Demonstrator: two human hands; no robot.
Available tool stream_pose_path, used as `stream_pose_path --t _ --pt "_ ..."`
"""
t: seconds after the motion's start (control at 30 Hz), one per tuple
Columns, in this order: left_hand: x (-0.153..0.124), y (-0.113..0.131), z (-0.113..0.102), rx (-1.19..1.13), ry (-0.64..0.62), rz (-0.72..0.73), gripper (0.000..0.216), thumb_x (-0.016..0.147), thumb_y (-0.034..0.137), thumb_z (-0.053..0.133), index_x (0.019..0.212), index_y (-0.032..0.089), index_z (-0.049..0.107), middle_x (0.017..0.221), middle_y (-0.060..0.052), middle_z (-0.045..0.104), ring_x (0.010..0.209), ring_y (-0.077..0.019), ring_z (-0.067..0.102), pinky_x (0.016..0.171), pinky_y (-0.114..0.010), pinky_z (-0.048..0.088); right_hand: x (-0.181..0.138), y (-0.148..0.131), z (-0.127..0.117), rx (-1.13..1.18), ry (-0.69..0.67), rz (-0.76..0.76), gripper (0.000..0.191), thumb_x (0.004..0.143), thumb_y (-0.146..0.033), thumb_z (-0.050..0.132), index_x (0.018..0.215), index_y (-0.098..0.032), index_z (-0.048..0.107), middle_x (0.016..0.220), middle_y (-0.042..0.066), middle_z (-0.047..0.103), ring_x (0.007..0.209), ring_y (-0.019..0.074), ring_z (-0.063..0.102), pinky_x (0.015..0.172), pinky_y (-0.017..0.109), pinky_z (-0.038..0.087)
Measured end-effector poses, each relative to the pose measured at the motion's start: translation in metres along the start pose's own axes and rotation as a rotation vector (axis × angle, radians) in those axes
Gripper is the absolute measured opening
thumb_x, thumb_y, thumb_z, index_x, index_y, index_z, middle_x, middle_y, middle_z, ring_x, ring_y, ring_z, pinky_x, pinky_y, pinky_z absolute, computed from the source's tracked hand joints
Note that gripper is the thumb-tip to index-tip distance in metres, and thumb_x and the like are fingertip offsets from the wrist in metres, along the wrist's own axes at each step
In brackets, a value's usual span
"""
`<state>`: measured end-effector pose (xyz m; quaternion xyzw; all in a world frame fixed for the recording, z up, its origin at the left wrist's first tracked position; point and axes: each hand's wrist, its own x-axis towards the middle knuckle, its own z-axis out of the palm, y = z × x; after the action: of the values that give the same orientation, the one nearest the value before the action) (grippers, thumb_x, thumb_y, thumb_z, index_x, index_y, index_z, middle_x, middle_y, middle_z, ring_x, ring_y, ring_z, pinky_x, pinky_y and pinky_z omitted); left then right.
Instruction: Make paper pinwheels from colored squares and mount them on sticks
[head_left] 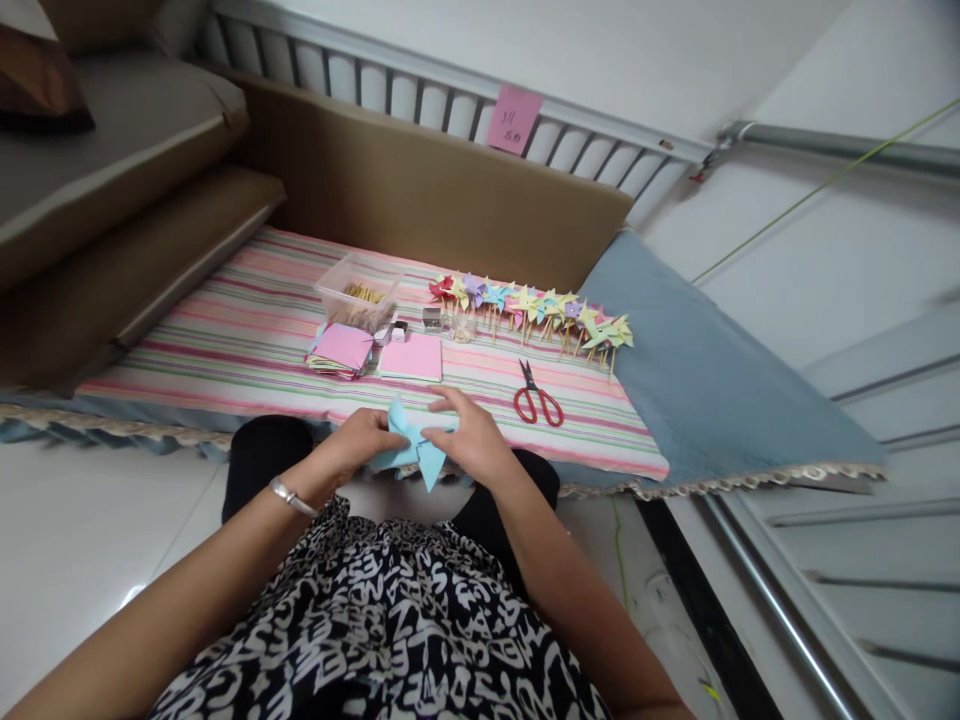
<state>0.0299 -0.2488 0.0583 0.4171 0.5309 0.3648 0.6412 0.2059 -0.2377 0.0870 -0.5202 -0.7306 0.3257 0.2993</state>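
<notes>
A light blue paper pinwheel (417,446) is held over my lap, its folded blades pointing outward. My left hand (358,438) pinches its left side between thumb and fingers. On the other side my right hand (472,432) has thumb and finger at the pinwheel's middle and right blade, the other fingers curved above it. Beyond my hands lie a stack of pink paper squares (411,358) and a second, uneven stack of coloured squares (341,350). Red-handled scissors (537,398) rest to the right, blades pointing away from me.
Several finished pinwheels on sticks (529,308) stand in a row at the back right. A clear plastic box (358,290) holds short sticks. Small containers (433,320) sit beside it on the striped cloth (247,320). A cardboard panel (420,185) rises behind.
</notes>
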Motion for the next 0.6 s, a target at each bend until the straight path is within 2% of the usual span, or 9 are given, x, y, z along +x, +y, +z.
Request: stream_pose_path --t 0.07,0.13,0.37,0.53,0.6 --pt "0.001 0.001 0.004 0.066 -0.068 0.014 0.01 0.052 0.019 0.069 0.059 0.013 0.067 0.05 -0.002 0.062 0.042 -0.0125 0.049 0.045 -0.024 0.035 0.0 0.002 0.0 0.005 -0.162 0.02 0.059 0.067 -0.012 0.067 0.122 -0.025 0.053 0.09 0.001 0.067 0.083 0.0183 0.062 0.077 0.032 0.046" --pt "0.002 0.001 0.006 0.123 -0.11 0.03 0.009 0.053 0.019 0.067 0.06 0.013 0.067 0.05 -0.001 0.062 0.042 -0.0119 0.048 0.044 -0.024 0.034 0.0 0.005 0.004 0.008 -0.235 0.021 0.061 0.067 -0.008 0.064 0.124 -0.024 0.051 0.082 -0.001 0.064 0.073 0.0154 0.059 0.068 0.028 0.045" --pt "-0.003 0.008 0.007 0.177 -0.117 0.037 0.008 0.053 0.017 0.061 0.061 0.015 0.062 0.055 -0.002 0.064 0.047 -0.0149 0.055 0.048 -0.025 0.038 0.003 0.013 0.012 0.056 -0.27 0.024 0.062 0.066 -0.006 0.062 0.124 -0.023 0.05 0.078 -0.001 0.061 0.069 0.0135 0.055 0.062 0.025 0.041" --pt "0.0 0.008 0.009 0.156 -0.155 0.08 0.022 0.052 0.013 0.061 0.073 0.016 0.061 0.064 0.0 0.065 0.054 -0.0136 0.056 0.054 -0.025 0.04 0.005 0.018 0.014 0.126 -0.26 0.044 0.06 0.065 -0.007 0.06 0.122 -0.022 0.05 0.075 -0.003 0.06 0.066 0.0125 0.055 0.058 0.023 0.042" --pt "0.004 0.005 0.009 0.166 -0.128 0.13 0.026 0.052 0.013 0.063 0.078 0.016 0.06 0.065 0.001 0.064 0.057 -0.0134 0.056 0.056 -0.025 0.04 0.005 0.019 0.015 0.181 -0.238 0.069 0.058 0.063 -0.007 0.059 0.118 -0.022 0.052 0.072 -0.004 0.058 0.062 0.0116 0.055 0.056 0.022 0.041"
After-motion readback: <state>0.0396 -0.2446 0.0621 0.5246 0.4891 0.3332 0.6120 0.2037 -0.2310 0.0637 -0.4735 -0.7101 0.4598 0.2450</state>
